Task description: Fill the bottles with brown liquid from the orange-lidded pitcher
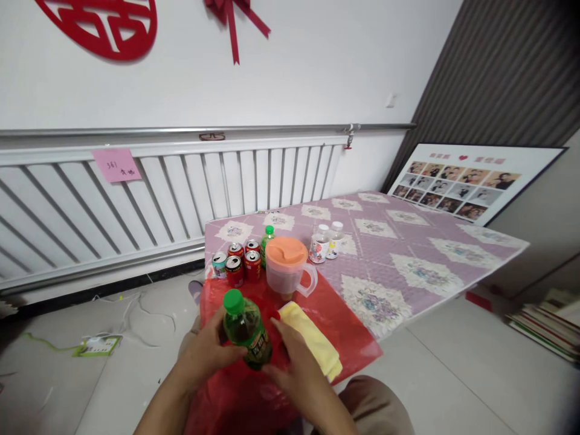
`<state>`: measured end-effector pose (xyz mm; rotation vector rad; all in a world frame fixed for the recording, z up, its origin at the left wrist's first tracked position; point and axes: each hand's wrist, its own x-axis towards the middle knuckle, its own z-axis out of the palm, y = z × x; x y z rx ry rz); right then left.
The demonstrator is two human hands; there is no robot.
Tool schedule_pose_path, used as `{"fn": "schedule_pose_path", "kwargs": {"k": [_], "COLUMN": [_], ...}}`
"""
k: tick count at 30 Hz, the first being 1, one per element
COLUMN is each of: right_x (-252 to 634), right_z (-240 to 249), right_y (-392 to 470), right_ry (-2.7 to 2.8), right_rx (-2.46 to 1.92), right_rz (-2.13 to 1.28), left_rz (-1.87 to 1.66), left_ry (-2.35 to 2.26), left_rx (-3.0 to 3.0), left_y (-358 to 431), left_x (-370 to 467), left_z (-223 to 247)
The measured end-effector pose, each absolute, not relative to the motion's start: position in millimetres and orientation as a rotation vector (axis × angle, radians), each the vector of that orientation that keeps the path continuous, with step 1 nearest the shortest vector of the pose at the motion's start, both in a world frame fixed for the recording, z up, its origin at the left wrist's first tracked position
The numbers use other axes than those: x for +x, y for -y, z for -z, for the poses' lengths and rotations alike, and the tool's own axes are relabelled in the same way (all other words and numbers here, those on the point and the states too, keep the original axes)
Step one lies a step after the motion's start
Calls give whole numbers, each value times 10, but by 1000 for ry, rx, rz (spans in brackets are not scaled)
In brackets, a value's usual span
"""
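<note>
My left hand (206,350) is wrapped around a green plastic bottle (248,329) with a green cap and a dark label. The bottle leans slightly above the red plastic sheet (344,338). My right hand (299,362) is at the bottle's lower right, thumb and fingers apart, its thumb close to the base; whether it touches cannot be told. Just behind the bottle, partly hidden, shows a red round-edged thing (274,315). A folded yellow cloth (312,338) lies right of it. Beyond stands a clear pitcher (283,275) with an orange lid.
Several red cans (234,275) and a teal can (219,266) stand behind left, near another green bottle (268,241). Two white-capped bottles (319,244) stand on the flowered tablecloth (421,266). A radiator (181,187) runs along the wall; a power strip (97,346) lies on the floor.
</note>
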<state>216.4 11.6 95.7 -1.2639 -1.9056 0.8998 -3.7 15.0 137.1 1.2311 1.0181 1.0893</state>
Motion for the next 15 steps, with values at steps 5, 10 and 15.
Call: {"fn": "schedule_pose_path", "kwargs": {"k": [5, 10, 15], "right_x": [2003, 1968, 1984], "right_z": [-966, -857, -921], "right_y": [-4, 42, 67], "right_ry": [1792, 1685, 1634], "right_rx": [-1158, -1132, -1036], "right_rz": [-1056, -1020, -994], "left_rz": [-1030, -1018, -983], "left_ry": [-934, -906, -928], "left_rx": [1286, 1285, 1310], "left_y": [-137, -72, -3], "left_x": [127, 211, 323], "left_z": [-1444, -1538, -1645]}}
